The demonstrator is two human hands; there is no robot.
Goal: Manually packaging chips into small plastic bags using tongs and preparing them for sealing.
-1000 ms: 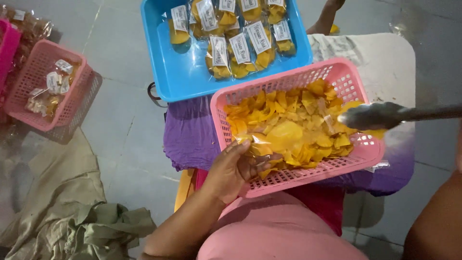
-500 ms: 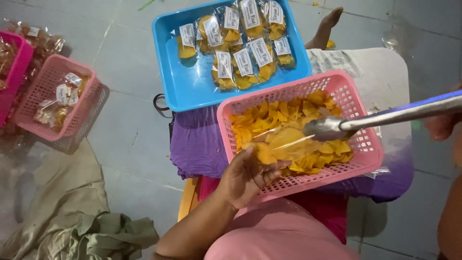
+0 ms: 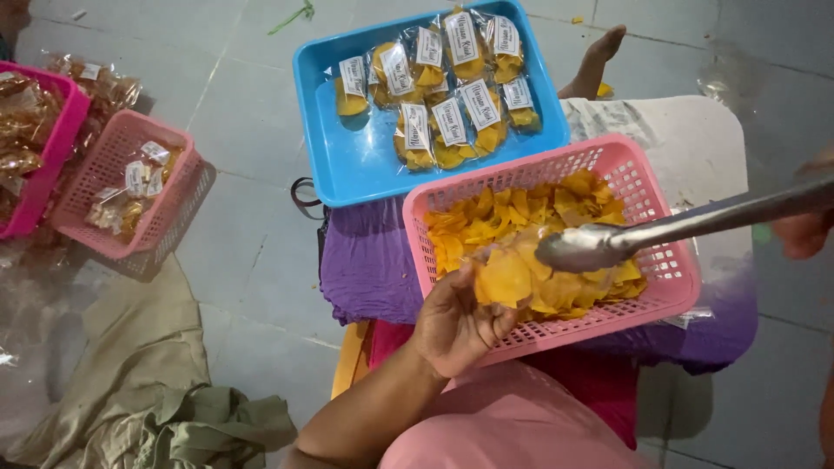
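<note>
A pink plastic basket [image 3: 678,287] full of yellow-orange chips [image 3: 521,221] rests on my lap over a purple cloth [image 3: 365,260]. My left hand [image 3: 452,326] sits at the basket's near rim and holds a clear plastic bag [image 3: 508,274] with some chips in it. My right hand [image 3: 804,230], at the right edge and partly cut off, grips long metal tongs [image 3: 625,239]. The tips of the tongs are at the bag's mouth.
A blue tray [image 3: 347,165] with several labelled chip packets [image 3: 452,122] lies beyond the basket. Another pink basket [image 3: 113,165] with packets and a magenta one [image 3: 43,165] stand at left. A grey-green cloth [image 3: 148,391] lies on the tiled floor. A bare foot [image 3: 595,56] shows beyond the tray.
The tongs swung left from the basket's right rim to the bag in my left hand. My left hand lifted the bag up over the chips.
</note>
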